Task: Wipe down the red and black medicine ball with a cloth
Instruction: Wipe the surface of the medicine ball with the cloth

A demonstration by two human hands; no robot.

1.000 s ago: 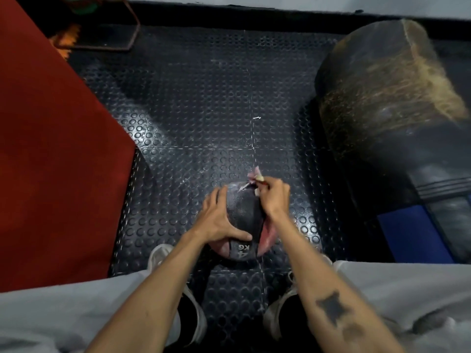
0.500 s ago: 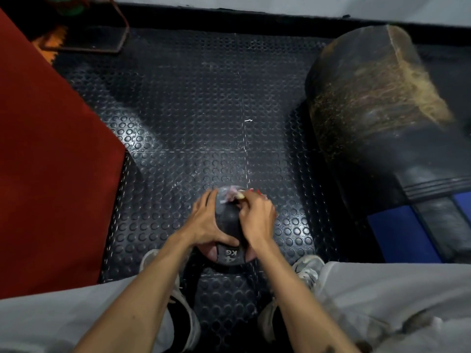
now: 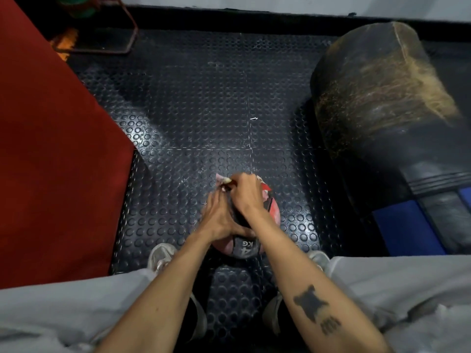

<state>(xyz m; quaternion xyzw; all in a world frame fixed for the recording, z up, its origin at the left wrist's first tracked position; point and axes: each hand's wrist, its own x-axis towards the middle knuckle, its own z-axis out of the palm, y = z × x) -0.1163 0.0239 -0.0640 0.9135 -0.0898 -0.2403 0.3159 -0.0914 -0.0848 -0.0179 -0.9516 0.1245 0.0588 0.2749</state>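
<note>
Medicine ball (image 3: 272,212) sat on studded floor mat (image 3: 193,118) between the shoes, left hand (image 3: 221,218) lay spread against its left side, right hand (image 3: 246,194) pinched pink cloth (image 3: 220,179) on top, punching bag (image 3: 387,118) lay at right.

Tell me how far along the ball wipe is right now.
Mid-wipe. The right hand presses a pink cloth on the far top of the medicine ball; the left hand steadies its near side. The red panel and the black "4 KG" band show dusty smears, so those, plus the underside, look left.
</note>
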